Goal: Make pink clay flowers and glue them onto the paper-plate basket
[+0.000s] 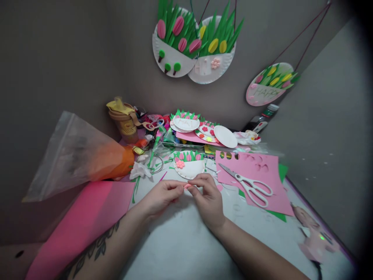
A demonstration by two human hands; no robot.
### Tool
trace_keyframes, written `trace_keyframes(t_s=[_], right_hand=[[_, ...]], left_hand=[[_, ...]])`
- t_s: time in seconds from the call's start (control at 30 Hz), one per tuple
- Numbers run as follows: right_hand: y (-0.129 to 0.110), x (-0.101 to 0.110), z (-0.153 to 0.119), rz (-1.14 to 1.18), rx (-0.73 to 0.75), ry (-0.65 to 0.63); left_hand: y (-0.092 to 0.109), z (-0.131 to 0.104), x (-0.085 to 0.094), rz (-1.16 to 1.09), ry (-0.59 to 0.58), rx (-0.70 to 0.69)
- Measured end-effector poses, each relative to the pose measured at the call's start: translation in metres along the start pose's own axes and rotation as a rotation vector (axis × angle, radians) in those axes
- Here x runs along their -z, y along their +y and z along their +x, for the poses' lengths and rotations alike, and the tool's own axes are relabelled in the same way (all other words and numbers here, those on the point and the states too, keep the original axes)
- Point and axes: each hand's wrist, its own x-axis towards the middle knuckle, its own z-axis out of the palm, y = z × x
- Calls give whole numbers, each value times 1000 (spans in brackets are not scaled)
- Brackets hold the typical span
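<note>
Both hands meet over the white table (180, 233), fingertips nearly touching. Between them is a small pink piece (187, 186), soft-looking like modelling clay and mostly covered by the fingers. My left hand (163, 196) pinches its left end with thumb and forefinger. The thumb and fingers of my right hand (209, 200) close on the other end. Just beyond the hands lies a small paper-plate basket (190, 170) with green paper grass, pink paper tulips and a pink flower (180, 164) on its front.
White-handled scissors (247, 184) lie on pink paper (276, 171) at the right. At left, a plastic bag (75, 155) stands by a brown cup (124, 122). More decorated plates (186, 123) are piled at the back. Plate baskets (176, 58) hang on the wall.
</note>
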Motion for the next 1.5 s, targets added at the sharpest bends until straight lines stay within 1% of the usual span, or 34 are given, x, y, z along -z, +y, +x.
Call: trace_keyframes(t_s=[0.1, 0.2, 0.3, 0.37, 0.47, 0.57, 0.63, 0.7, 0.8, 0.93, 1.03, 1.17, 1.3, 1.37, 1.5], right_hand=[[1, -1, -2, 8, 26, -24], [-1, -3, -2, 2, 121, -66], [-4, -5, -1, -35, 202, -78], [-5, -4, -1, -58, 207, -73], [-6, -1, 1, -51, 169, -72], [-5, 1, 2, -26, 147, -63], [-4, 1, 1, -29, 184, -69], [-2, 0, 1, -63, 248, -94], [1, -1, -1, -146, 297, -137], [3, -2, -2, -162, 267, -161], [2, -1, -3, -115, 247, -148], [-4, 1, -2, -72, 209, -109], [-6, 3, -1, -65, 208, -84], [-3, 3, -1, -97, 244, -89], [2, 2, -2, -229, 392, -140]], left_hand=[[-2, 1, 0, 2, 16, -22], [-7, 3, 0, -62, 36, -35], [-12, 3, -2, -131, 25, -16], [-13, 3, -3, -154, 15, 0], [-13, 2, -4, -179, 29, -2], [-13, 2, -3, -135, -7, 4], [-14, 2, -3, -121, -37, 25], [-14, 2, -3, -149, -43, 31], [-10, 2, -4, -140, 5, -8], [-4, 1, -4, -35, 62, -60], [-3, 2, -2, 10, 45, -91], [-7, 2, 0, 2, -24, -53], [-10, 2, 1, -49, -24, -1], [-12, 2, 2, -86, -32, 26], [-14, 3, 2, -144, -44, 17]])
